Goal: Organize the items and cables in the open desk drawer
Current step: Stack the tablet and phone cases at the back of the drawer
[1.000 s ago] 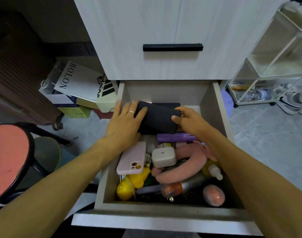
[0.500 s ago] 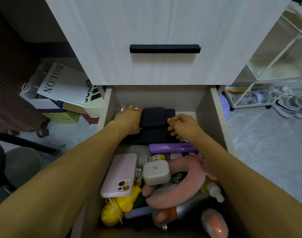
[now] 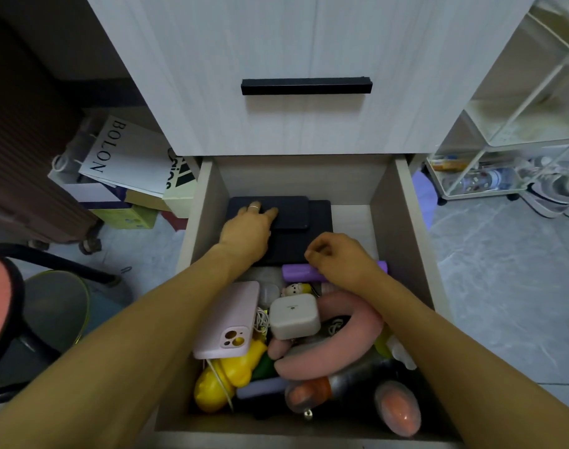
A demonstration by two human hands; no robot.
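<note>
Left hand point(image 3: 249, 230) presses dark pouch point(image 3: 293, 210) beneath it.

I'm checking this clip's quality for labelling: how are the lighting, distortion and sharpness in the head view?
Head view: wide-angle bending curves the rack and cabinet edges; the drawer's front end lies in shadow, dimming the orange egg; soft focus throughout, yet the left hand on the dark case and the right hand stay legible.
</note>
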